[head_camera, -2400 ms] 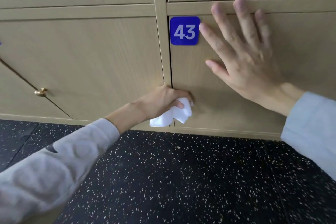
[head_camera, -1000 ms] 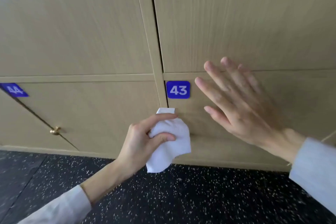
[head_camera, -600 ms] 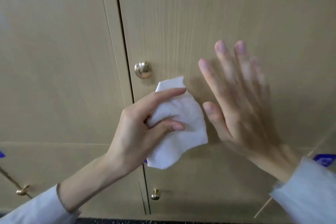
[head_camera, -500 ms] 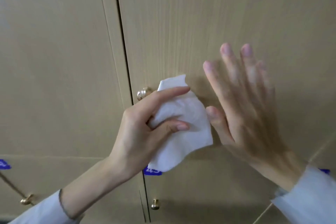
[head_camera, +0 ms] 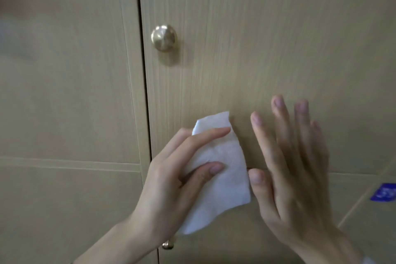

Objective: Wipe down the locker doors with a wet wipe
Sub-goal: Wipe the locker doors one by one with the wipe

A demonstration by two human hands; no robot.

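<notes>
Bare door panel (head_camera: pixel 267 38) spreads wide above both hands; only the brass knob (head_camera: pixel 164 37) juts out at upper left, beside the door gap (head_camera: pixel 143 70)

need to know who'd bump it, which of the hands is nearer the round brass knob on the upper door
Left. The left hand, gripping the wet wipe, sits below the brass knob, almost straight under it. The right hand is open, lower and well off to the knob's right.

Wooden locker door (head_camera: pixel 267 38), brass knob (head_camera: pixel 164 37)
</notes>
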